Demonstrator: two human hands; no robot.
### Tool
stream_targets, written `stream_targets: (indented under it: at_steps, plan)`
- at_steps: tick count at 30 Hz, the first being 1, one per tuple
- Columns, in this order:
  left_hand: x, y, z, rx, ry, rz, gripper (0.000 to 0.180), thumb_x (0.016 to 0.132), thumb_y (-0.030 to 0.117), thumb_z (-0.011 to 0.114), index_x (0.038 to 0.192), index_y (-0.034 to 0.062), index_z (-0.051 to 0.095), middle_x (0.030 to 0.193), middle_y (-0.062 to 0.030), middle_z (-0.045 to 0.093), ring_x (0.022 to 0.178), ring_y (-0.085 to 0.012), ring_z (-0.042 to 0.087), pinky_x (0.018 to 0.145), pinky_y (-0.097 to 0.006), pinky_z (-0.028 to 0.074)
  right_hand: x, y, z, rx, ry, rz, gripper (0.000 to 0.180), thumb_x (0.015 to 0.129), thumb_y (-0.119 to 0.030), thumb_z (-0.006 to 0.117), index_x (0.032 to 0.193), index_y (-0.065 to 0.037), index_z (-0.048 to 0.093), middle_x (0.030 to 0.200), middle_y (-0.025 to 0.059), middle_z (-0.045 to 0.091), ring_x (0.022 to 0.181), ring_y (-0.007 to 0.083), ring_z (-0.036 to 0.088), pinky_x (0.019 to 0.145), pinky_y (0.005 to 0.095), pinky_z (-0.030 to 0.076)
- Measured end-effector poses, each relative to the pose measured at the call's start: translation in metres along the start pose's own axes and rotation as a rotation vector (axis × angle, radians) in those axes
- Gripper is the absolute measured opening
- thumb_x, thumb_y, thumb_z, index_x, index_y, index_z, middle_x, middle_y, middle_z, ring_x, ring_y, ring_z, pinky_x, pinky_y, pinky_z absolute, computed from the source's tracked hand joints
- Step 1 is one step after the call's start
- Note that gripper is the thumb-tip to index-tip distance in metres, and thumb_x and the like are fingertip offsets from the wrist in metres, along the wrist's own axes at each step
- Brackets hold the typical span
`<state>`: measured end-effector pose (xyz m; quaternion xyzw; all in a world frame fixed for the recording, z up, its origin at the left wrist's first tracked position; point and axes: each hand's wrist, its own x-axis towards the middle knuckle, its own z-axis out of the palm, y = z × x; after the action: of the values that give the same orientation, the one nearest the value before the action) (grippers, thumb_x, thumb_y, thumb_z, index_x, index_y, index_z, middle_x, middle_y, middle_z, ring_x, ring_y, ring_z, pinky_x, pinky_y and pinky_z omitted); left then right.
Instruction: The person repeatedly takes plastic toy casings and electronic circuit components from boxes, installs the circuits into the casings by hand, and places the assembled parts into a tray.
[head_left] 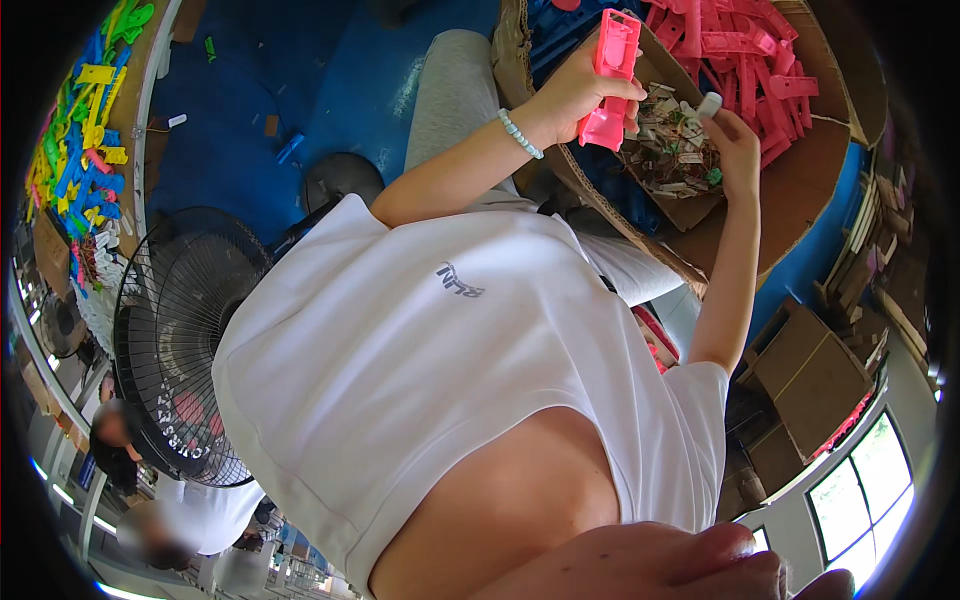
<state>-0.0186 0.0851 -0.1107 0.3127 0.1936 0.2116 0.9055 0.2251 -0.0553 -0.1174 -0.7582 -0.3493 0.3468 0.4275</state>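
Housing (605,128) in pink plastic is over an open cardboard box (810,195), grasped by the fingers of the left hand (580,92); the right hand (738,150) pinches a small white piece (709,105) above an inner box (690,212) of wired bits. Blue floor (270,70), black fan (195,330) at left, counter (137,75) piled with coloured parts (95,110) (yellow, green, blue), window (860,490) lower right.

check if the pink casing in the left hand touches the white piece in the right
Apart: the head view shows a clear gap between the pink casing and the white piece.
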Motion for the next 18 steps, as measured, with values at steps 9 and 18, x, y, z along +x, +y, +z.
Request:
stream_targets:
  at_steps: [9,18]
  plan:
    - [0.006,-0.016,0.028,-0.079,0.069,-0.045,0.041,0.079,-0.002,0.069,0.11,0.0034,0.043,0.09,-0.0143,0.061,0.082,-0.029,0.068,0.062,-0.046,0.059,-0.056,-0.089,-0.035,0.39,0.137,-0.319,0.018,0.093,-0.004,0.059,0.107,0.006,0.06,0.096,0.0121,0.068,0.081,0.0151,0.063,0.074,0.0287,0.049]
    - [0.056,-0.047,0.078,-0.395,0.064,0.021,0.031,0.081,-0.001,0.069,0.105,0.0036,0.05,0.101,-0.0144,0.062,0.093,-0.0319,0.068,0.071,-0.041,0.059,-0.095,-0.084,-0.041,0.401,-0.089,-0.461,0.02,0.089,0.003,0.059,0.108,0.01,0.059,0.108,0.0208,0.063,0.09,0.0204,0.061,0.084,0.0337,0.048]
